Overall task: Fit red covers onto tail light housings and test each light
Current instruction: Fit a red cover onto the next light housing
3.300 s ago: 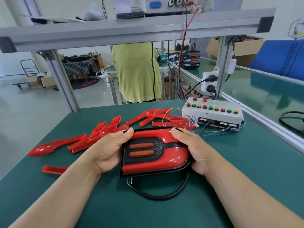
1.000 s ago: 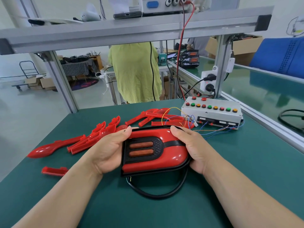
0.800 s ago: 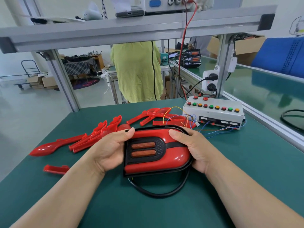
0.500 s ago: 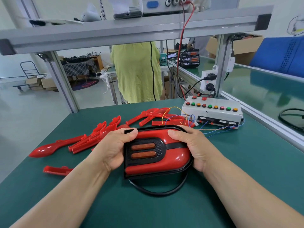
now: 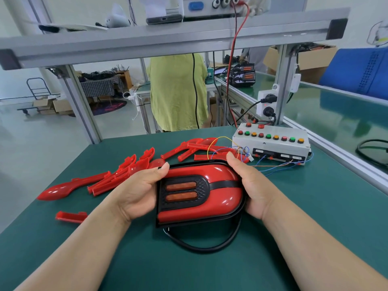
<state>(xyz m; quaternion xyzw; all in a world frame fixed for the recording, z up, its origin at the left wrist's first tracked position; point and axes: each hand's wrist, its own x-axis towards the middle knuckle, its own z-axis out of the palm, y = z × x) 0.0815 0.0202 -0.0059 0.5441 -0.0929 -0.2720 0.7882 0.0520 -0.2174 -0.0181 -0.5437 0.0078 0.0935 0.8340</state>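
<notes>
A tail light (image 5: 218,193) with a glossy red cover, a black housing rim and two amber strips sits in front of me on the green table (image 5: 315,217). My left hand (image 5: 140,192) grips its left end, thumb on the top edge. My right hand (image 5: 252,185) grips the rounded right end, thumb on the upper rim. A black cable (image 5: 210,246) loops out from under the housing towards me. Thin coloured wires (image 5: 270,164) run to the grey test box (image 5: 273,143) with its row of red, green and amber buttons.
Several loose red covers (image 5: 117,177) lie scattered at the left and behind the light, one small red piece (image 5: 71,216) nearer me. An aluminium frame and shelf (image 5: 168,38) span overhead. A person in a green top (image 5: 178,91) stands beyond the table.
Both hands have kept their grip on the tail light. My left thumb has slid further onto the top edge and the light has tilted slightly.
</notes>
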